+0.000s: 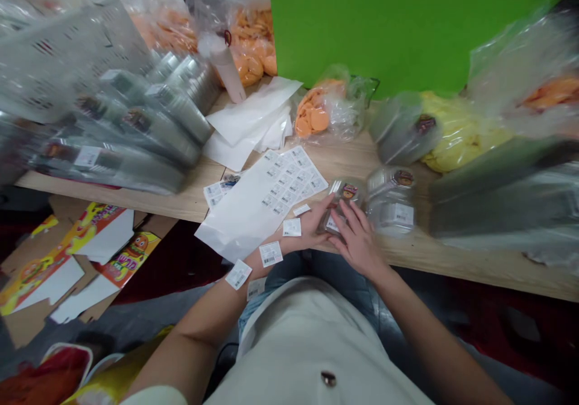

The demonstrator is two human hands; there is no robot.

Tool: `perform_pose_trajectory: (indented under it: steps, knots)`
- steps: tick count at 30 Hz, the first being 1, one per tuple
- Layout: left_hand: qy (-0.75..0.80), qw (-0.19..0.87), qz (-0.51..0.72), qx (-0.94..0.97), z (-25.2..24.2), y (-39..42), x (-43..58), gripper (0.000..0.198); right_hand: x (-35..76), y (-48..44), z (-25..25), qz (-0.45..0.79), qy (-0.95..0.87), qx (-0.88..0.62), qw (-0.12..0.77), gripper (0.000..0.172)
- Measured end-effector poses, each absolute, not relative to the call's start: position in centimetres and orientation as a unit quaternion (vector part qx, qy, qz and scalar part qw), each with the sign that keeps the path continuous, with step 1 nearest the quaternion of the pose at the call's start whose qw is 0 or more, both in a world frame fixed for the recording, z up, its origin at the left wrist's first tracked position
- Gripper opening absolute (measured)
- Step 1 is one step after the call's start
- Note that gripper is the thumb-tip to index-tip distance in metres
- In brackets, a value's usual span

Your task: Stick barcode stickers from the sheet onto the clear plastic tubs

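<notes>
A clear plastic clamshell container (355, 192) with a dark round-topped sticker sits at the front edge of the table. My left hand (313, 223) grips its left side. Over its front part lies my right hand (360, 239), fingers stretched and apart, touching a white barcode label (333, 221) on the lid. Several loose barcode labels stick to my left hand and forearm, among them one label (292, 227) near the wrist and another label (238, 274) farther up. Just right of my hands stands another clamshell container (392, 212) carrying both kinds of sticker.
Label sheets (289, 181) lie left of my hands, with white paper (253, 118) behind. Stacked clear containers (154, 127) fill the table's left; more stacks (497, 194) stand right. Bags of orange pieces (314, 112) and a yellow bag (461, 133) sit near a green panel (407, 25). Printed cardboard (104, 248) lies lower left.
</notes>
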State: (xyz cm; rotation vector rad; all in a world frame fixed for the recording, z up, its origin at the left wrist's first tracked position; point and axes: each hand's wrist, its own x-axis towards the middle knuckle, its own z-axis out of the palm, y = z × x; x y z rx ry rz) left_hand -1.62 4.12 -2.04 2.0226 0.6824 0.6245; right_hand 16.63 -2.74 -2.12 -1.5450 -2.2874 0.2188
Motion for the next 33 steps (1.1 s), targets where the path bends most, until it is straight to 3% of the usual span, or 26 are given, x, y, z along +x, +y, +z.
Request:
perform_pose_trajectory:
  steps: [4, 9, 13, 16, 19, 21, 24, 27, 30, 33]
  knots:
    - [0.284, 0.418, 0.256, 0.824, -3.0, 4.5, -1.4, 0.088, 17.2, -5.6, -2.4, 0.053, -0.836, -0.518, 0.173, 0.049]
    - [0.303, 0.393, 0.257, 0.829, -3.3, 4.7, -1.2, 0.096, 16.5, -5.0, -1.1, 0.047, -0.807, -0.542, 0.231, 0.049]
    - [0.307, 0.354, 0.271, 0.841, -3.0, 4.7, -1.4, 0.09, 15.5, -2.9, -0.8, 0.034, -0.811, -0.55, 0.196, 0.042]
    - [0.302, 0.352, 0.283, 0.84, -3.3, 4.7, -1.4, 0.089, 15.7, -2.9, -1.6, 0.043, -0.829, -0.5, 0.246, 0.038]
    - [0.294, 0.355, 0.299, 0.836, -3.2, 4.6, -1.6, 0.089, 16.3, -2.5, -2.3, 0.07, -0.79, -0.535, 0.291, 0.048]
    - [0.298, 0.361, 0.31, 0.828, -2.5, 4.4, -2.2, 0.082, 16.5, -1.7, -2.2, 0.092, -0.773, -0.566, 0.271, 0.06]
    - [0.394, 0.41, 0.354, 0.743, -0.5, 3.9, -3.9, 0.066, 16.4, -0.4, -1.3, 0.12, -0.779, -0.562, 0.25, 0.06]
    - [0.476, 0.552, 0.372, 0.574, 2.0, 3.3, -5.0, 0.054, 16.0, -0.3, 0.0, 0.145, -0.753, -0.567, 0.301, 0.065]
    - [0.405, 0.722, 0.325, 0.457, 3.9, 2.9, -4.2, 0.057, 15.9, -1.1, 1.2, 0.171, -0.743, -0.564, 0.318, 0.07]
    - [0.379, 0.756, 0.316, 0.429, 4.7, 2.8, -2.0, 0.066, 16.8, -2.2, 2.5, 0.149, -0.765, -0.558, 0.284, 0.067]
